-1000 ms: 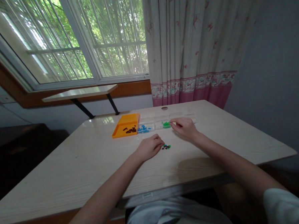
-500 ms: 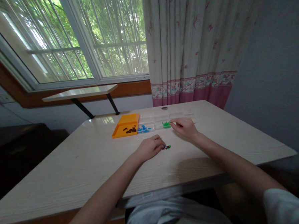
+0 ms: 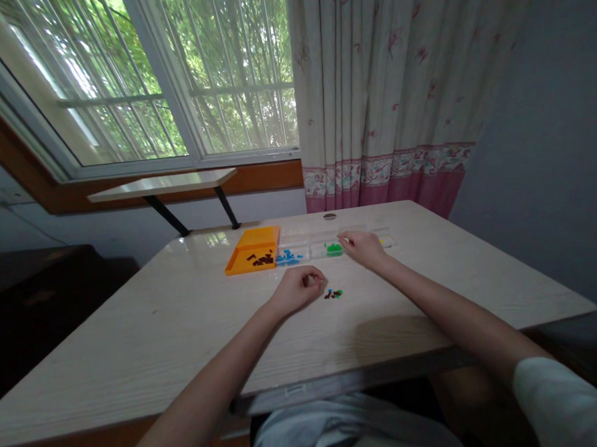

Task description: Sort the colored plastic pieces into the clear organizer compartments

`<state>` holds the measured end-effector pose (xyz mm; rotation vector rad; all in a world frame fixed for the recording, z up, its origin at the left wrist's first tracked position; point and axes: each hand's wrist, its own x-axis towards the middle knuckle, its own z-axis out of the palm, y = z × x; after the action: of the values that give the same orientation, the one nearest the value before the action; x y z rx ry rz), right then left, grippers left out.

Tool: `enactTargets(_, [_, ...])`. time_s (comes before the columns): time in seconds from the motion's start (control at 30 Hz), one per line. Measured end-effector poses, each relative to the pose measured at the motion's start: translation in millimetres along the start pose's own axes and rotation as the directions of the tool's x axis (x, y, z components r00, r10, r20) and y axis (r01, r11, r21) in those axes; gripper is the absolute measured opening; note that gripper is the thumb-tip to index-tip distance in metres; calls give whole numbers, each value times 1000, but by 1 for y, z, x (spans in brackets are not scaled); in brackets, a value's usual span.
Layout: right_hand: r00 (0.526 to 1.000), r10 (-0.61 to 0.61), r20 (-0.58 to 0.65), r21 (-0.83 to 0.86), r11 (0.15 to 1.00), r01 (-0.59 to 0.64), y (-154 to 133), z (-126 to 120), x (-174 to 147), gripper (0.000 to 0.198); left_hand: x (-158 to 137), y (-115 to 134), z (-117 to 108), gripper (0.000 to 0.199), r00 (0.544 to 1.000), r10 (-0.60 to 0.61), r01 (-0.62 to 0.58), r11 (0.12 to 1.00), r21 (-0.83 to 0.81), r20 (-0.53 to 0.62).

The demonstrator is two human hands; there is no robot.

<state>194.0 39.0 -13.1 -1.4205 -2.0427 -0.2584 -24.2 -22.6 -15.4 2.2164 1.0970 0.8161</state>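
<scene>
Over the desk, my left hand (image 3: 298,290) hovers with thumb and fingers curled to a pinch; whether anything sits between the tips is too small to tell. Just right of its fingertips lies a small cluster of dark brown, blue and green pieces (image 3: 334,293). My right hand (image 3: 364,248) is above the clear compartment box (image 3: 307,251), thumb and forefinger pressed together, with anything in them hidden. Below and left of those fingertips is a compartment of green pieces (image 3: 334,249). Blue pieces (image 3: 287,257) fill another compartment. Dark brown pieces (image 3: 261,259) lie in the orange tray (image 3: 234,263).
A raised shelf (image 3: 161,184) on black legs stands at the desk's back left. The round desk grommet (image 3: 330,216) is behind the box. Yellow pieces (image 3: 383,242) show at the box's right end. Curtain (image 3: 387,112) and window border the far edge.
My left hand has lifted slightly back from the small cluster, and a blue piece now shows there. My right fingertips have risen a little from the green compartment.
</scene>
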Motion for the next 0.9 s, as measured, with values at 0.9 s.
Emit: enactTargets(0.9, [938, -340, 73, 376, 880, 290, -41, -10, -38, 17, 6, -8, 2, 19, 993, -31, 18, 994, -111, -116])
